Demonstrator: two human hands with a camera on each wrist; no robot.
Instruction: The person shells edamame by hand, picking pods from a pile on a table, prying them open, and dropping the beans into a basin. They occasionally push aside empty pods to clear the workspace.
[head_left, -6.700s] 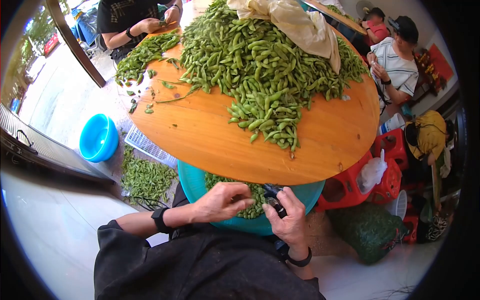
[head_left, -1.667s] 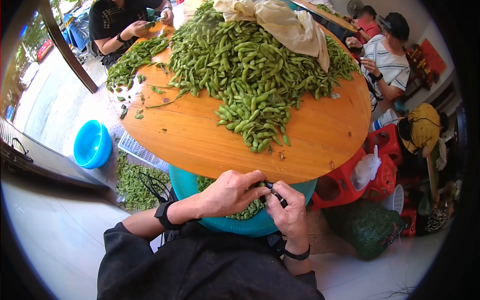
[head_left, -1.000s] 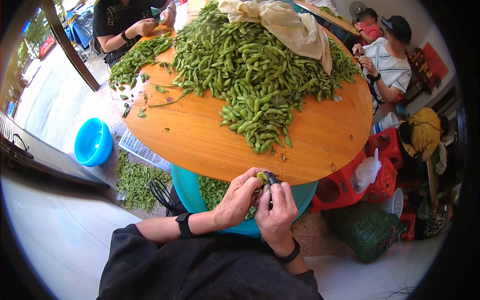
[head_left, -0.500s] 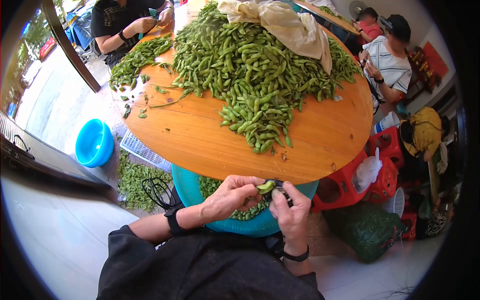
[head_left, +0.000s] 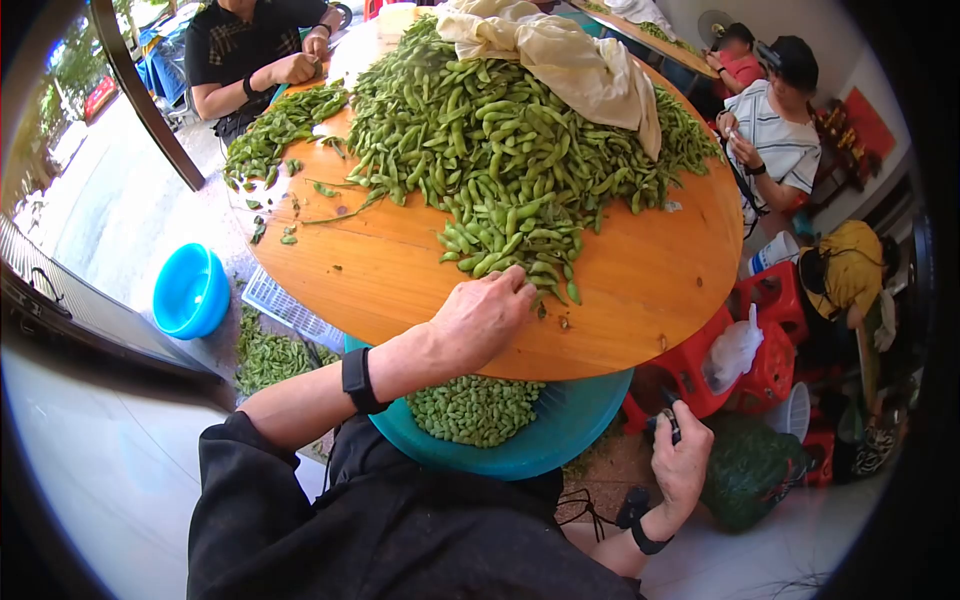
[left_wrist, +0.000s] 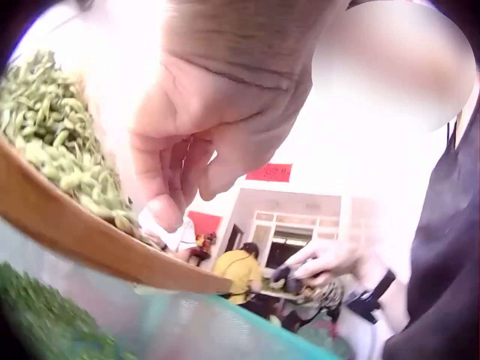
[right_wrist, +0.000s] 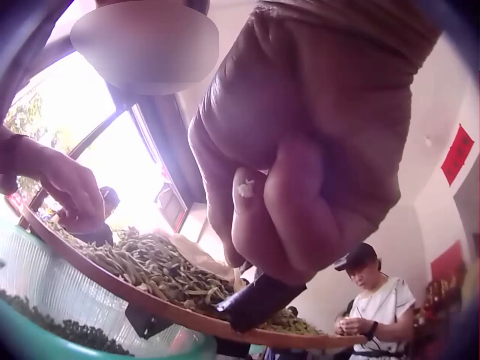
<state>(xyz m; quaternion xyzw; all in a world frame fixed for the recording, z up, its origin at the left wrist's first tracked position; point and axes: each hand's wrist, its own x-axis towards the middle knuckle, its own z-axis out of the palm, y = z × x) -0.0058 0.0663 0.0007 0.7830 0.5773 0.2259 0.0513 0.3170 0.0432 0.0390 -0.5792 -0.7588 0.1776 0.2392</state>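
While the pod heap [head_left: 505, 160] tapers toward the near edge of the wooden table [head_left: 640, 290], head view puts the left hand [head_left: 482, 315] at that tip, fingers bent downward; likely there because pods at the margin are easiest to single out. The right hand [head_left: 683, 455] is well apart, out to the right of the teal basin [head_left: 590, 412], curled round a dark tool [right_wrist: 259, 301], probably to give the left hand room. Basin sits partly beneath the table edge, shelled beans [head_left: 475, 412] inside; placement presumably suits catching what drops. Left wrist view: thumb and fingers of the left hand loosely bent, narrow gap between, no pod visible there; contact with the heap cannot be told. Right wrist view: bent fingers wrap the tool, its dark end projecting past them, a grip that presumably steadies it with the working end exposed.
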